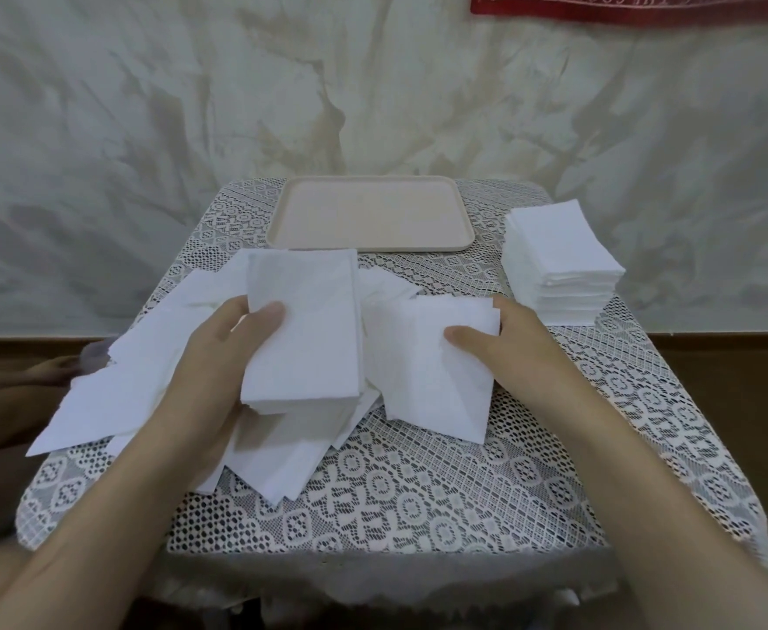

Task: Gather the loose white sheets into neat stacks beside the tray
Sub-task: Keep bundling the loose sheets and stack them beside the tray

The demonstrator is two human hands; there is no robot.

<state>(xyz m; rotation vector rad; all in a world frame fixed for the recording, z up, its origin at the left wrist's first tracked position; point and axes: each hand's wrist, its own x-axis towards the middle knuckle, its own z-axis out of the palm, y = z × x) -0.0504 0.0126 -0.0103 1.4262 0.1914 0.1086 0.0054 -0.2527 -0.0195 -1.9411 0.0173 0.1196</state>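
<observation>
I am gripping a squared bundle of white sheets [302, 329] in my left hand [218, 352], thumb on top and fingers curled beneath, just above the loose sheets [113, 379] scattered over the left half of the lace tablecloth [418, 493]. My right hand [509, 352] is pinching the edge of a smaller pile [436, 379] just beside it, thumb lying on the top sheet. A tall finished stack [559, 261] is standing to the right of the beige tray [368, 241].

The sheets are looking thin, soft and very light, like tissue napkins. I am judging that they will slide, fan out and crease easily, so holding them gently by opposite edges seems best.

A red banner [645, 6] at the top is showing white lettering, cropped and unreadable.
</observation>
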